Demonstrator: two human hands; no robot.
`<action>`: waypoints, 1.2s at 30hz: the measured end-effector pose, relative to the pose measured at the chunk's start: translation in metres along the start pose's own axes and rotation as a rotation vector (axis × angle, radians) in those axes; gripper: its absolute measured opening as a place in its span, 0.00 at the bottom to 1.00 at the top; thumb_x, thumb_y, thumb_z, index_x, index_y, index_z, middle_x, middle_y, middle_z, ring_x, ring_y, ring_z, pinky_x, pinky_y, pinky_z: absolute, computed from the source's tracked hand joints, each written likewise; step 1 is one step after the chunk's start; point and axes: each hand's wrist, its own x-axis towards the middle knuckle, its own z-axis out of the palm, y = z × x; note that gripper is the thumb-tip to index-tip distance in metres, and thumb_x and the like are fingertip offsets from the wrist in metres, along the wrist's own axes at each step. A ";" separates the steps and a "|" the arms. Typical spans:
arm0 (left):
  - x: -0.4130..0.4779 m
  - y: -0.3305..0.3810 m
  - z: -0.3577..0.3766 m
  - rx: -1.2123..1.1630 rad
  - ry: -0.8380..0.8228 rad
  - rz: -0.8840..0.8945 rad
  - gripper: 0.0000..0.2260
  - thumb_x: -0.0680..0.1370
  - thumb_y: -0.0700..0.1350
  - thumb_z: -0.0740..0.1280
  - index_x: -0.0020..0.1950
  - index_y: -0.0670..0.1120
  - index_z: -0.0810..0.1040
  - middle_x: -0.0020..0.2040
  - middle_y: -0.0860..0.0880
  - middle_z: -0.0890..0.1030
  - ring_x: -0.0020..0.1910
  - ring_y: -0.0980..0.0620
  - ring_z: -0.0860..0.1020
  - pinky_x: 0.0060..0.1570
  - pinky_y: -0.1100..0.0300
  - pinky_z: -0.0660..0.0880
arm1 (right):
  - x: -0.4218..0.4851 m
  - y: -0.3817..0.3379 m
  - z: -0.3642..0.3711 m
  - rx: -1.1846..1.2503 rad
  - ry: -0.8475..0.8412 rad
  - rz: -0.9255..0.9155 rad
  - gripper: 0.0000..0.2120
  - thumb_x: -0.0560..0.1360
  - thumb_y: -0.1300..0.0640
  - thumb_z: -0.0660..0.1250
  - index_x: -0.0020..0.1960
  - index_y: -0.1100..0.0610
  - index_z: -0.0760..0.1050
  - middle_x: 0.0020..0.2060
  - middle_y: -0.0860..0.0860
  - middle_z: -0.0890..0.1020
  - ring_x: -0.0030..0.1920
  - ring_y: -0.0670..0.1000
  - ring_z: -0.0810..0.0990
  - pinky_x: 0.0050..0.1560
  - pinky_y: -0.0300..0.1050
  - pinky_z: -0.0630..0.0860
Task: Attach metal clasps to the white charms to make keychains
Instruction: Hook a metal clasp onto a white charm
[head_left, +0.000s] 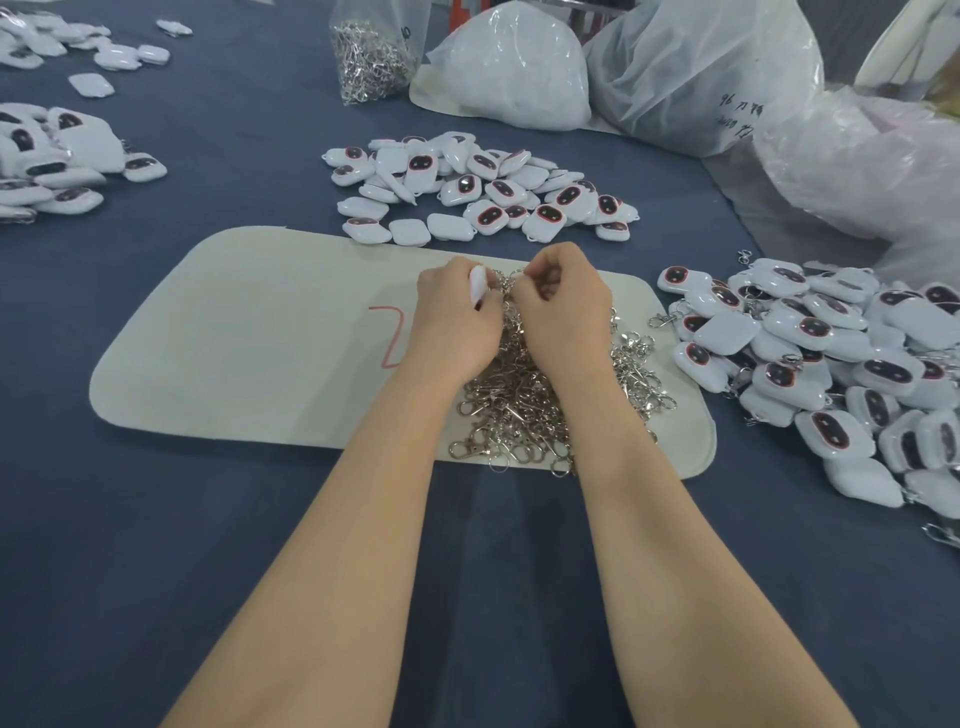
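Observation:
My left hand (451, 317) grips a white charm (478, 285), held edge-on between thumb and fingers. My right hand (563, 306) is curled beside it and pinches a metal clasp (511, 278) right next to the charm. Both hands hover over a heap of silver clasps (524, 405) on a pale mat (249, 338). Whether the clasp is hooked into the charm is hidden by my fingers. A pile of white charms (483, 192) lies just beyond the mat.
At the right lies a heap of charms with clasps on them (831, 364). More charms (52, 161) lie at the left. A clear bag of clasps (371, 57) and big plastic bags (701, 73) stand at the back on the blue cloth.

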 end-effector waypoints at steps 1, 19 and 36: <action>0.000 0.000 -0.001 0.014 0.012 0.020 0.09 0.79 0.40 0.62 0.58 0.43 0.76 0.60 0.41 0.71 0.55 0.46 0.74 0.53 0.59 0.72 | 0.000 0.000 -0.001 0.000 0.005 0.007 0.07 0.73 0.65 0.65 0.43 0.54 0.70 0.33 0.42 0.72 0.32 0.40 0.70 0.35 0.27 0.68; 0.005 0.001 0.000 -0.620 -0.012 -0.220 0.03 0.75 0.40 0.63 0.48 0.45 0.71 0.32 0.54 0.81 0.33 0.57 0.81 0.45 0.51 0.82 | 0.000 -0.001 -0.003 -0.026 0.011 0.035 0.05 0.74 0.65 0.63 0.44 0.55 0.71 0.33 0.43 0.73 0.33 0.41 0.71 0.36 0.28 0.68; 0.004 -0.003 0.000 -0.267 -0.005 -0.143 0.05 0.78 0.46 0.64 0.50 0.46 0.73 0.44 0.45 0.81 0.34 0.50 0.79 0.41 0.52 0.79 | 0.000 -0.002 -0.001 -0.056 -0.051 -0.014 0.07 0.73 0.65 0.65 0.44 0.54 0.71 0.34 0.42 0.74 0.34 0.41 0.71 0.39 0.32 0.69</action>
